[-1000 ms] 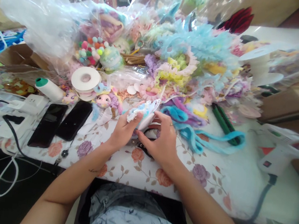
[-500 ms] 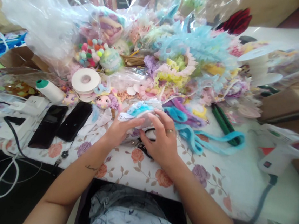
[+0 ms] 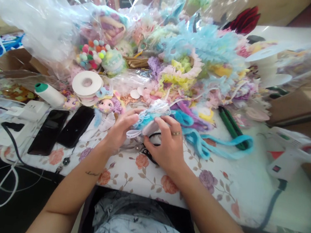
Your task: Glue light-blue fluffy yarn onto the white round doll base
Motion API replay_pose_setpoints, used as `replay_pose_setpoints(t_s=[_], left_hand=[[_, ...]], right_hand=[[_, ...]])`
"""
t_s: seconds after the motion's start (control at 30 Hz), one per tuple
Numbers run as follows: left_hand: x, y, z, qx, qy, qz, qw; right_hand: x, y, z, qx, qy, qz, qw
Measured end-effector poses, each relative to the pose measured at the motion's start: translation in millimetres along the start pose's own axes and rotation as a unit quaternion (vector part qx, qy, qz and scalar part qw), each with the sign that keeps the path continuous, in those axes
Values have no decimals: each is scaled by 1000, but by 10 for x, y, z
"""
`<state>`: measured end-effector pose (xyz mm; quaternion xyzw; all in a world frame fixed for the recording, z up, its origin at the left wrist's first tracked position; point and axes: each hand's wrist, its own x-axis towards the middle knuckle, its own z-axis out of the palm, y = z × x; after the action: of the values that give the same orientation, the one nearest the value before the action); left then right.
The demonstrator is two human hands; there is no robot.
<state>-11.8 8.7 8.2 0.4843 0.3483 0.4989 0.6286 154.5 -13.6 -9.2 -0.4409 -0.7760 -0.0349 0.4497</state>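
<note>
Both my hands hold one small craft piece [image 3: 151, 117] of blue fluff, white lace and clear wrap, just above the floral tablecloth [image 3: 128, 172]. My left hand [image 3: 118, 131] grips its left side, fingers curled, with a white ribbon strip [image 3: 132, 133] hanging under them. My right hand [image 3: 168, 143], a ring on one finger, pinches its right side. Black scissors [image 3: 148, 150] lie on the cloth directly beneath my hands.
Two black phones [image 3: 60, 129] lie to the left beside a power strip [image 3: 20, 118] and cables. A ribbon spool [image 3: 87, 84], thread cone [image 3: 49, 93] and small doll [image 3: 107, 106] sit behind. Heaps of pastel trims [image 3: 188, 61] and plastic bags fill the back. Glue gun [image 3: 289, 158] at right.
My hands have turned the craft piece over between them; the blue fluff now faces up and a white ribbon strip hangs out below my left fingers. The hands stayed in place.
</note>
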Motion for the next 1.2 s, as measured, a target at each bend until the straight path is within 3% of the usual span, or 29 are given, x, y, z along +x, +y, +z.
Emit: replay_pose_setpoints(t_s=[0.13,0.27,0.47,0.87,1.03,1.2], left_hand=[[-7,4,-3,102,32,-23,994],[-13,-14,67,74,2,-12,997],[-19,-4,125,103,48,18,993],[-31,37,100,122,39,31,991],[-34,115,58,121,10,-24,992],[-54,109,84,45,33,-65,996]], right_hand=[[-11,-28,1,17,0,-15,1000],[-6,-48,-6,29,11,-19,999],[4,-52,-11,44,8,-10,999],[-9,-38,-4,48,9,-3,999],[-13,-5,21,11,7,-59,998],[-1,23,30,34,28,-102,994]])
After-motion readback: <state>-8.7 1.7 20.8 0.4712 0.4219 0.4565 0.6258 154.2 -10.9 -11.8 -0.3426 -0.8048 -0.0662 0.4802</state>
